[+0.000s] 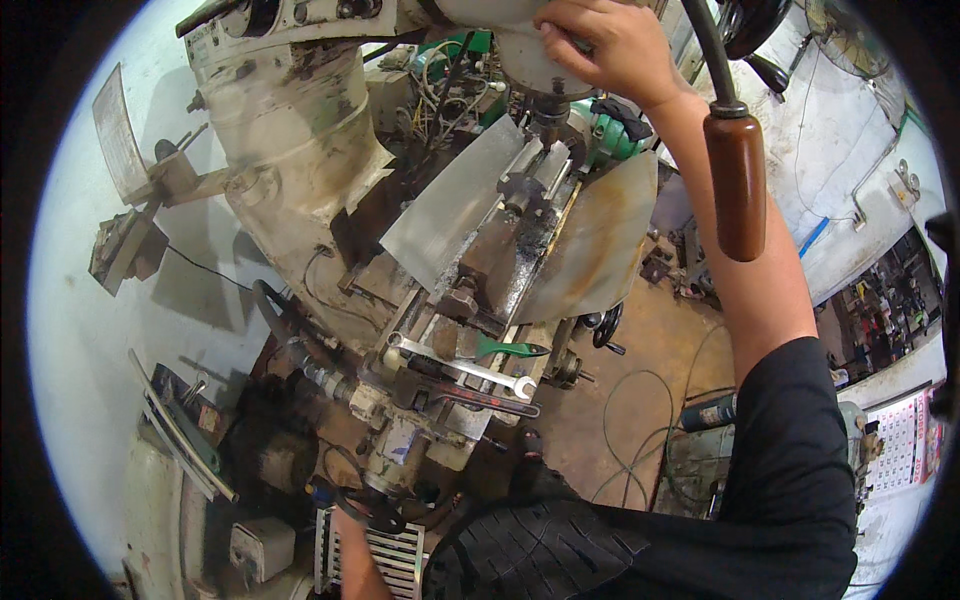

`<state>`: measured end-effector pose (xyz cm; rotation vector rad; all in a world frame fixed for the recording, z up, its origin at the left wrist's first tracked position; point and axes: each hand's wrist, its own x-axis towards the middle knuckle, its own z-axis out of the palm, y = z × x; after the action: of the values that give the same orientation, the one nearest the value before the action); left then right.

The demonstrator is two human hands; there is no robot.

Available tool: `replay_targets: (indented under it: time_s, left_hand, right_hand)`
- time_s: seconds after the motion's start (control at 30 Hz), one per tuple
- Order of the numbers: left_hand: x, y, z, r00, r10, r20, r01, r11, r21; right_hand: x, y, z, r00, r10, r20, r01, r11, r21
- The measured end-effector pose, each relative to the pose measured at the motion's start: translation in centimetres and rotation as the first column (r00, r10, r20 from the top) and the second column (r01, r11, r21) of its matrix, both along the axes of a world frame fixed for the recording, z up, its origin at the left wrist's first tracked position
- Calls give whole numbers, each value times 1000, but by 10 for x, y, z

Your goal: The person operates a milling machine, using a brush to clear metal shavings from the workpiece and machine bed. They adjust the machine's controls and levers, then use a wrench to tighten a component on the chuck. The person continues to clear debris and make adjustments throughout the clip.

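My right hand (625, 50) is raised at the top, against the pale head of a milling machine (535, 55). Its fingers are curled; what lies under them is hidden. Below the head, the spindle (549, 115) points down at a vise (480, 265) strewn with dark metal chips. My left hand (350, 522) is low in the picture, at a dark handwheel (372, 512) at the near end of the machine table; its fingers are hidden. A green-handled brush (510, 348), a combination wrench (465, 367) and a dark red-and-black pipe wrench (475, 396) lie across the table.
A brown-handled lever (735, 185) hangs in front of my right forearm. Bent sheet-metal guards (455, 205) flank the vise. Cables (625, 455) coil over the floor at right, and a slatted grate (400, 560) lies below the handwheel.
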<state>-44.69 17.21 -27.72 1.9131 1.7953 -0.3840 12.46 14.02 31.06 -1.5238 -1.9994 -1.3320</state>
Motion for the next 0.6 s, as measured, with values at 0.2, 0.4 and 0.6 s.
replay_targets:
  time_s: [0.2, 0.4, 0.6]
  left_hand:
    - [-23, -69, 30, 992, -7, -124, 18, 997, 81]
    - [6, -38, -39, 955, -217, 203, 191, 972, 139]
    - [-18, -8, 52, 998, 48, -32, -41, 980, 194]
  right_hand:
    - [-2, 0, -2, 999, 11, 53, -13, 999, 38]
    - [-1, 1, -3, 997, -3, 79, -1, 999, 55]
    - [-3, 0, -4, 995, 72, 64, -76, 995, 57]
